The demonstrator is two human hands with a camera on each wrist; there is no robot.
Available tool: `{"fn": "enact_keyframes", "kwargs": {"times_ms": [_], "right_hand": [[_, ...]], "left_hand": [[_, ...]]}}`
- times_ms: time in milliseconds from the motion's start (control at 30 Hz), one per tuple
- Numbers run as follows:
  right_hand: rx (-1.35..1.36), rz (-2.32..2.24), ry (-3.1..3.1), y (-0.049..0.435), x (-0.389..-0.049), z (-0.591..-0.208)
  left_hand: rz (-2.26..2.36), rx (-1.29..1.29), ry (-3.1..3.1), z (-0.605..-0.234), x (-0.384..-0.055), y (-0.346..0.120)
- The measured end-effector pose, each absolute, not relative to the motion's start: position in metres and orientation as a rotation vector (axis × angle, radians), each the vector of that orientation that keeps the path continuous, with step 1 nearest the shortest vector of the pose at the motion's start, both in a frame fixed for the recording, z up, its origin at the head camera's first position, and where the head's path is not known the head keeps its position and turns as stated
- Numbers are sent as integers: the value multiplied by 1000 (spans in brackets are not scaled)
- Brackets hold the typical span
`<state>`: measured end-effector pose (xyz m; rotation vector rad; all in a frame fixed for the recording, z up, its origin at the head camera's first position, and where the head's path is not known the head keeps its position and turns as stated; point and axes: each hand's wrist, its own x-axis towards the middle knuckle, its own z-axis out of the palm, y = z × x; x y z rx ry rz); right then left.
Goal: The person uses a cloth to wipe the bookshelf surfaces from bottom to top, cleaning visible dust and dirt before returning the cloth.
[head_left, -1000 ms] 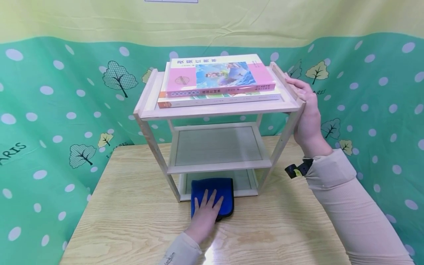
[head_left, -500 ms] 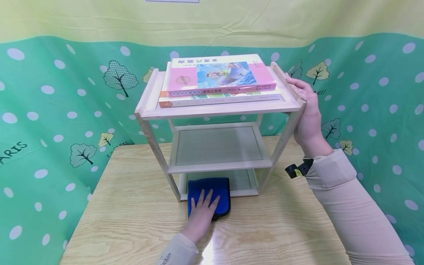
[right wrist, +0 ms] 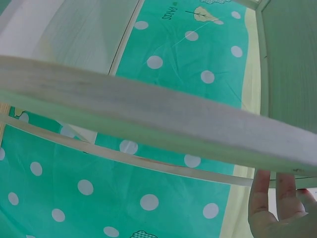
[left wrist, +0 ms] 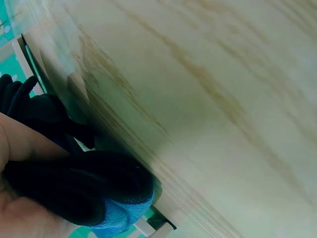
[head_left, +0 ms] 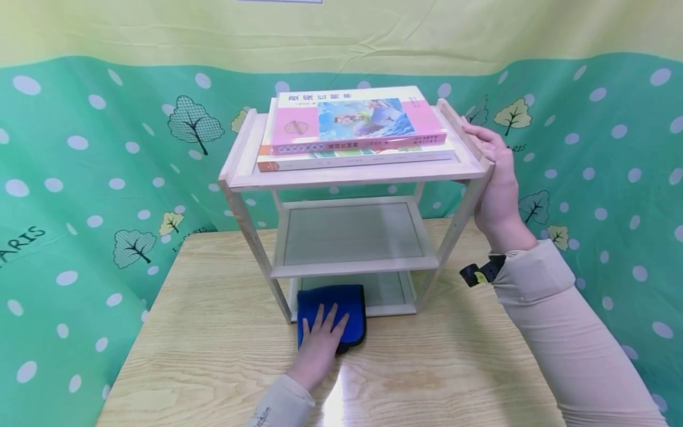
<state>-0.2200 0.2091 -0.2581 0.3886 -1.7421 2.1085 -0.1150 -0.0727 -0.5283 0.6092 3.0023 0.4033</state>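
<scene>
A folded blue cloth [head_left: 347, 323] with black edging lies at the front edge of the lowest board of a pale wooden shelf rack [head_left: 341, 270]. My left hand [head_left: 319, 344] has its fingers spread over the cloth; in the left wrist view, folds of the dark-edged cloth [left wrist: 124, 215] sit between the thumb and the rest of the hand. High on the rack's right side, my right hand [head_left: 496, 184] grips the top frame. The right wrist view has its fingertips against that frame, at the lower right. Part of the lowest board is hidden behind the cloth.
Two books, a pink-covered book [head_left: 357, 121] above a white-spined book [head_left: 354, 160], lie stacked on the top board. The rack stands on a wood-grain table [head_left: 203, 356]. A green dotted curtain [head_left: 80, 196] surrounds the table at back and sides.
My left hand and the blue cloth have slid a little to the left along the front of the lowest board. The right hand stays on the frame.
</scene>
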Motion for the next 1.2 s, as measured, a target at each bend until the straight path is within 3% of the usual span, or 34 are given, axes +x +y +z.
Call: {"fn": "enact_keyframes", "kwargs": {"times_ms": [1200], "right_hand": [[377, 2126, -1697, 206, -221, -258]], "left_hand": [[215, 561, 3141, -543, -107, -58]]}}
